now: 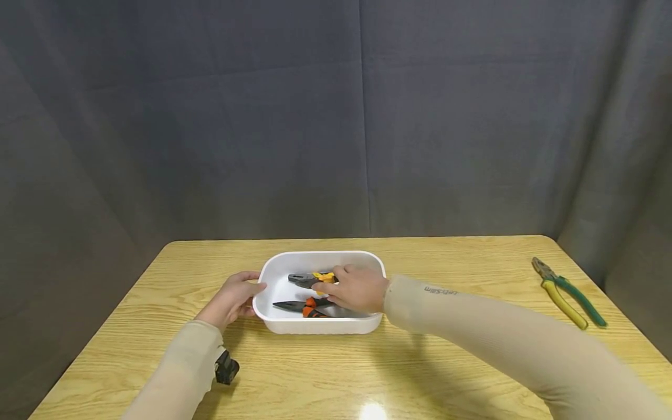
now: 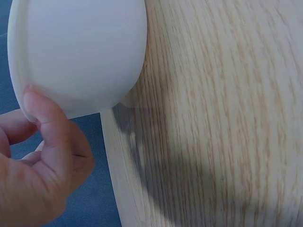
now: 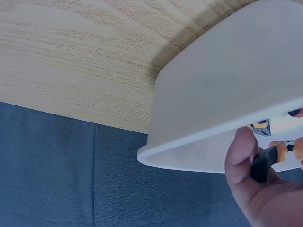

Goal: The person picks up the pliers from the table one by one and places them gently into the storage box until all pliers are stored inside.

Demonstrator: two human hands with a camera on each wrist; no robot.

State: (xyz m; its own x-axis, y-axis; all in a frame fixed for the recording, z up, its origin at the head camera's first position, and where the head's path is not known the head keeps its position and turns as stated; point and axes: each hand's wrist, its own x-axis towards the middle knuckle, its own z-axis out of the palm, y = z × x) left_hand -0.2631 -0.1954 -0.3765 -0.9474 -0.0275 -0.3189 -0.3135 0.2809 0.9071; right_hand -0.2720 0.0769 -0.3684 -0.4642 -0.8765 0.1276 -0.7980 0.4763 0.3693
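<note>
A white plastic basin [image 1: 320, 326] sits at the middle of the table. My left hand [image 1: 231, 300] grips its left end, the thumb over the rim; the left wrist view shows the thumb on the wall [image 2: 85, 56]. Inside the basin, my right hand [image 1: 359, 289] holds combination pliers [image 1: 303, 280] with yellow-and-black handles. Its thumb and fingers curl round a black-tipped handle [image 3: 263, 163] in the right wrist view. Long-nose pliers [image 1: 290, 305] with orange-and-black handles lie nearer to me in the basin, their handle ends hidden under the right hand.
Another pair of pliers [image 1: 564, 291], with one yellow and one green handle, lies spread on the right side of the wooden table [image 1: 294, 379]. A dark grey curtain [image 1: 262, 116] hangs behind the table and along both sides. A small black camera [image 1: 227, 367] is on the left wrist.
</note>
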